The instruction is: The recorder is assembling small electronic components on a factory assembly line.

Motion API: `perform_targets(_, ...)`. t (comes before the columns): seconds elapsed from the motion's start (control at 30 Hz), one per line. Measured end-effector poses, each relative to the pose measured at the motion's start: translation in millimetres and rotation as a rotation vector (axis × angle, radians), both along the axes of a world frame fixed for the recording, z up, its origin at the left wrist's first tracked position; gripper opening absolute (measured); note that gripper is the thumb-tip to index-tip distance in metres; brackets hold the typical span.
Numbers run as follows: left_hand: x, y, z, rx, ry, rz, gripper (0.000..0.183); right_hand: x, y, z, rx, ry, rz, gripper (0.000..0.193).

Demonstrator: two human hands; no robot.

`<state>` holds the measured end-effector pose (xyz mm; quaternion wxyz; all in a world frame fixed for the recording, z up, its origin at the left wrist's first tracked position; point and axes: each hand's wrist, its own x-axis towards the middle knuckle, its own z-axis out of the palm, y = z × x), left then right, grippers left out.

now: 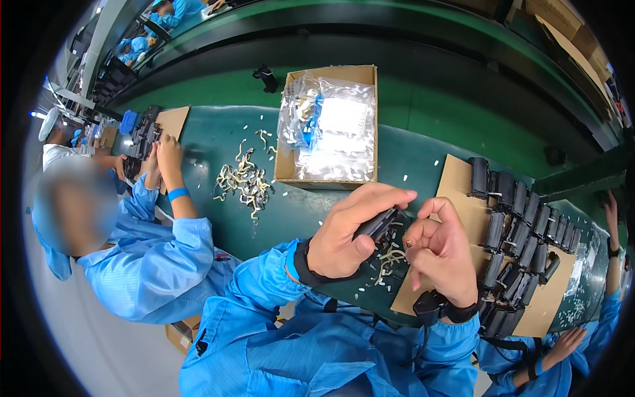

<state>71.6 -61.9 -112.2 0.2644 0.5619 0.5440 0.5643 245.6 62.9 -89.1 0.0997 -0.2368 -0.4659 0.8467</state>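
Note:
My left hand (pixel 338 235) is wrapped around a black plastic part (pixel 376 225), gripping it between thumb and fingers above the table. Just to the right, my right hand (pixel 442 255) is bent into a pinch, thumb against fingertips. A tiny dark and gold-coloured piece (pixel 409 243) shows at those fingertips, too small to name. Below both hands lies a small heap of short pale wires (pixel 390 259), partly hidden by the hands, with white bits scattered around it.
An open cardboard box (pixel 326 186) of clear bags stands behind my hands. Left of it lies a pile of short wires (pixel 245 182). Rows of black plastic parts (pixel 519 231) cover a cardboard sheet (pixel 456 173) on the right. Co-workers in blue sit on both sides.

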Motion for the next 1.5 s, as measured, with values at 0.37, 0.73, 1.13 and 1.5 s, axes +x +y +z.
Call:
perform_targets(0.37,9.2,-6.9,-3.1,-0.012,-0.177,0.065,0.095,-2.2,-8.4,-10.4,-0.056,0.316,-0.005,0.043)
perform_targets(0.73,13.8,-11.1,-2.9,-0.045,-0.351,0.103,0.093,-8.7,-14.7,-11.2,-0.009,0.181,-0.021,0.033)
perform_targets(1.13,9.2,-14.5,-2.0,-0.046,-0.295,0.102,0.084,-1.9,-15.0,-14.5,0.442,0.238,-0.042,0.025)
perform_targets(1.5,10.0,-11.8,4.1,-0.162,-0.454,0.025,0.109,-13.7,-13.9,-6.0,1.053,0.528,-0.148,0.02)
